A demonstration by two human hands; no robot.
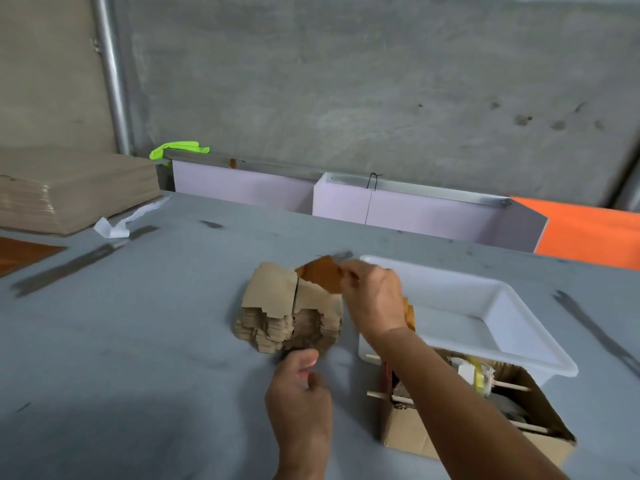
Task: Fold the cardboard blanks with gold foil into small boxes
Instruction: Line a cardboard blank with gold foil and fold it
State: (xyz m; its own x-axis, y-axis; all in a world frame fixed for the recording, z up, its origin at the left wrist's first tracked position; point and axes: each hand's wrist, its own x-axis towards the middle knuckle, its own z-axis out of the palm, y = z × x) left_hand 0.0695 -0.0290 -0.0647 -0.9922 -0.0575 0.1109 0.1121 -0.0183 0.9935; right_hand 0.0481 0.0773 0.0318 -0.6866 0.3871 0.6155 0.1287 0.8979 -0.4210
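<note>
A person's right hand (372, 296) pinches a single cardboard blank (323, 276) by its right edge, fingers and thumb curled onto it, and holds it lifted above a gray worktable (138, 341). The blank shows an orange-brown, foil-like face and tilts up to the left of the hand. Directly beneath the held piece and just left of the wrist sits a stack of blanks (289, 313), plain brown side up, in two side-by-side piles with ragged, stepped edges.

The left hand (299, 400) hovers nearer the person, below the stack, its thumb raised and fingers loosely curled; it holds nothing, and its thumb tip is close to the stack's near edge, though contact cannot be made out.

To the right of the gripping hand a white plastic tray (530, 341) rests partly on an open cardboard carton (450, 441); the carton holds wooden sticks and a yellowish roll, other contents unclear. A sliver of orange material shows between the right wrist and the tray.

Far to the left of the grip a pile of flat gray-brown sheets (69, 188) lies on the table, with a white paper strip (128, 220) beside it. Beyond the table a bright green cloth (178, 148) drapes over a rail, and an orange panel (592, 233) stands at far right.
</note>
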